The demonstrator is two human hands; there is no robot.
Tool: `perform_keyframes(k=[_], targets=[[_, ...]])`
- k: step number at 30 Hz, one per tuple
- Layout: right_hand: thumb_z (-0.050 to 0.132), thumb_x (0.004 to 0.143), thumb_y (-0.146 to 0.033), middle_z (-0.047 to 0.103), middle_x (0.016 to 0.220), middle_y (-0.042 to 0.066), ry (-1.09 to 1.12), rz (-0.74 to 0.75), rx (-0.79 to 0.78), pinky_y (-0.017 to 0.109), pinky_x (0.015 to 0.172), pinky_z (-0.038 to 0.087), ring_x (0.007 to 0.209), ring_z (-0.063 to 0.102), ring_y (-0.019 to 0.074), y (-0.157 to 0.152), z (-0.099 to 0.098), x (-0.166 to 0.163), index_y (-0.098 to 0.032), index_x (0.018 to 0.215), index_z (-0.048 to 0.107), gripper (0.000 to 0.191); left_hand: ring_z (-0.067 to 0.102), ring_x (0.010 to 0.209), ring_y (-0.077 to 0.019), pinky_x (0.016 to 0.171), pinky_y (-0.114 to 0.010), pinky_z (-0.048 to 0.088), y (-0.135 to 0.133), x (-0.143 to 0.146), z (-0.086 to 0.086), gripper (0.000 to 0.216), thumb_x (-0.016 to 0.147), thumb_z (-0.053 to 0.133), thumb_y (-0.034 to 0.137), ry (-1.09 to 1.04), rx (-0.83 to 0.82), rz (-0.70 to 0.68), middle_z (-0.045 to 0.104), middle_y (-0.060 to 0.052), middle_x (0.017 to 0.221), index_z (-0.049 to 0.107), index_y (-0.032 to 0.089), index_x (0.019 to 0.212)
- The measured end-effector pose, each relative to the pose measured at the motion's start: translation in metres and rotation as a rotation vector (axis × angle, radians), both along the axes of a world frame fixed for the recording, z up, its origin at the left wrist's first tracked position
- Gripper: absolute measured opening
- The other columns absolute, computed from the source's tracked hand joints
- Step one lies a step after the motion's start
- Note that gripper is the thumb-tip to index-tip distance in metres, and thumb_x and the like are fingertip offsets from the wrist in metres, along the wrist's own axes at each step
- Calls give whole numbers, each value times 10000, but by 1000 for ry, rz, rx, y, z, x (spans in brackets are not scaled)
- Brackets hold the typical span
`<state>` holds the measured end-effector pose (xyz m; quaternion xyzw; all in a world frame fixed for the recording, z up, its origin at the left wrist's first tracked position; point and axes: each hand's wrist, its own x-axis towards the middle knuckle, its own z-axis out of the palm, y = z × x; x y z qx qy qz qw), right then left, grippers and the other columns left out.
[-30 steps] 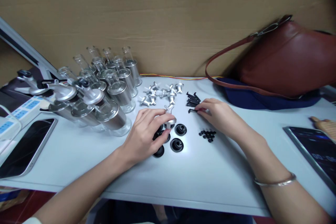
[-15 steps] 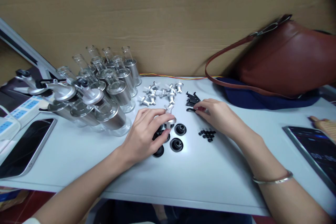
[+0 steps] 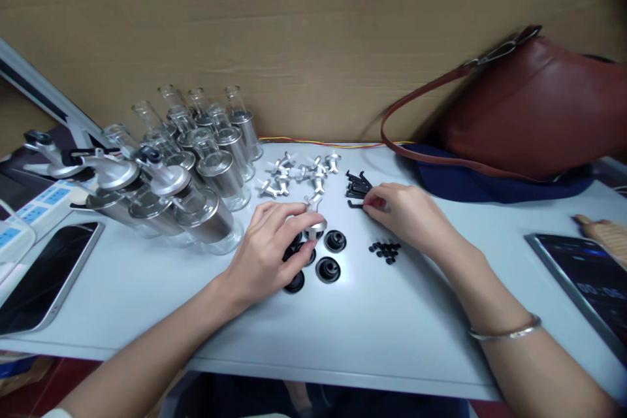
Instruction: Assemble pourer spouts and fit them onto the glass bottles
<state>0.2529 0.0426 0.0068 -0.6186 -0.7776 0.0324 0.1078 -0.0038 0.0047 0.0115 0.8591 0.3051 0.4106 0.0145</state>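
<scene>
In the head view, my left hand (image 3: 274, 251) pinches a silver pour spout (image 3: 317, 225) between thumb and fingers, above several round black stoppers (image 3: 328, 269). My right hand (image 3: 404, 212) is closed on the end of a thin black lever (image 3: 355, 204), just in front of a small pile of similar black levers (image 3: 359, 184). Below the right hand lies a cluster of small black caps (image 3: 386, 249). Behind the left hand, several silver spouts (image 3: 283, 181) are spread on the white table (image 3: 372, 326).
Glass bottles with metal sleeves (image 3: 215, 173) crowd the left, several topped with spouts (image 3: 169, 177). A phone (image 3: 51, 274) and a power strip (image 3: 42, 209) lie further left. A brown bag (image 3: 533, 111) rests on dark blue cloth (image 3: 490, 176) at right, near another phone (image 3: 578, 274).
My right hand has shifted slightly, and the lever in its fingertips shows a little more clearly apart from the pile. The left hand keeps its hold on the spout.
</scene>
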Motion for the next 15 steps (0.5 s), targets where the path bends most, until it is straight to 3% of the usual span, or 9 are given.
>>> perform_keyframes(k=[7,15], targets=[[553,779,-136,701,720,20,-1,-77,10,277,601,368,617,604,178,2,-1,-6,-191,737,637,108,628,914,-175,852,-328,460,1,0,-1,224,898,566,143,12,11,-1,647,-60,1006,539,197,1114],[538,781,-138,702,759,51,33,-103,14,293,610,366,662,607,206,9,-7,-9,-189,755,633,110,631,929,-176,861,-327,462,1,1,-1,227,892,573,131,15,10,-8,650,-63,1005,543,188,1110]])
